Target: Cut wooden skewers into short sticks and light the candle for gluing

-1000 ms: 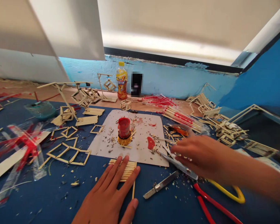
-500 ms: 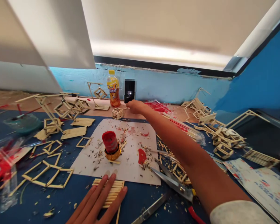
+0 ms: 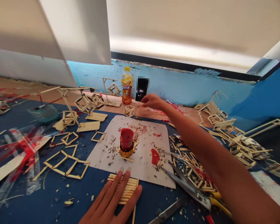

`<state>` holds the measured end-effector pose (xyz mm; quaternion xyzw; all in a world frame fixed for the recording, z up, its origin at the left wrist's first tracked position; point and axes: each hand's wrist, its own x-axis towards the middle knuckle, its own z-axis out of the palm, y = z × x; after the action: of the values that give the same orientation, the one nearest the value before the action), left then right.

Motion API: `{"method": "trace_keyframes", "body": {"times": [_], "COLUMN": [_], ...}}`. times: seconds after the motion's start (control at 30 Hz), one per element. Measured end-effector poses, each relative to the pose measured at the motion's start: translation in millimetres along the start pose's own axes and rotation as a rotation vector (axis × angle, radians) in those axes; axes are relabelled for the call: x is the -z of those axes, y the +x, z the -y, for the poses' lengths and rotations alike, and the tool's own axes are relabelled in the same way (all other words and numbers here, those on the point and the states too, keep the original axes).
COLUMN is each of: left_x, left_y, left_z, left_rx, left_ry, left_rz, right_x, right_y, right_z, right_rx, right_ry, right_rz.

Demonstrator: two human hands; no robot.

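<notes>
My left hand lies flat, palm down, on a small panel of glued sticks at the near edge of the blue table. My right hand is stretched far across the table, fingers curled, right beside a dark phone that leans against the blue wall. Whether it holds anything is too small to tell. A small cube of sticks stands just left of that hand, and an orange drink bottle stands left of the phone.
A red pot on a gold base sits on a stained white sheet. Scissors with yellow and red handles and a blade lie under my right forearm. Flat stick frames lie left; stick structures are piled right.
My right hand left the scissors, reached across the table to the far wall and now sits beside the phone. My left hand stayed flat on the stick panel.
</notes>
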<state>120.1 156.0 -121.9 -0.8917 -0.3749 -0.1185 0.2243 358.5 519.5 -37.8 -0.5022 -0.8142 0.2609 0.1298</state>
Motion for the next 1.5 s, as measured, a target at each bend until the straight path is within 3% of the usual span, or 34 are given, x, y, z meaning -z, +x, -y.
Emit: {"method": "trace_keyframes", "body": {"times": [0.13,0.23,0.4,0.57,0.7,0.9,1.07,1.17,1.33,1.5], "left_x": [8.0,12.2,22.2,33.2,36.4,33.6,35.8,36.3,33.8,21.5], "left_y": [4,6,9,12,11,4,3,5,6,-2], "left_z": [1,-1,-4,-7,-12,-18,-17,-17,-15,-17], "left_rx": [0.002,0.014,0.061,0.070,0.111,0.233,0.181,0.169,0.166,0.166], "left_ry": [-0.002,-0.028,-0.100,-0.102,-0.095,-0.134,-0.107,-0.110,-0.150,-0.206], "left_rz": [-0.001,-0.007,0.021,0.064,0.097,0.103,0.118,0.135,0.153,0.146], "right_x": [32,40,18,-9,-20,-39,-55,-63,-76,-76], "right_y": [-56,-112,-196,-247,-264,-267,-269,-270,-276,-290], "right_z": [-6,-5,13,42,61,76,84,89,93,92], "right_rx": [0.031,0.057,0.106,0.151,0.142,0.007,-0.030,-0.004,0.076,0.184], "right_ry": [0.351,0.600,0.905,1.060,1.064,0.902,0.574,0.384,0.311,0.227], "right_rz": [0.096,0.200,0.360,0.469,0.498,0.452,0.378,0.324,0.293,0.149]}}
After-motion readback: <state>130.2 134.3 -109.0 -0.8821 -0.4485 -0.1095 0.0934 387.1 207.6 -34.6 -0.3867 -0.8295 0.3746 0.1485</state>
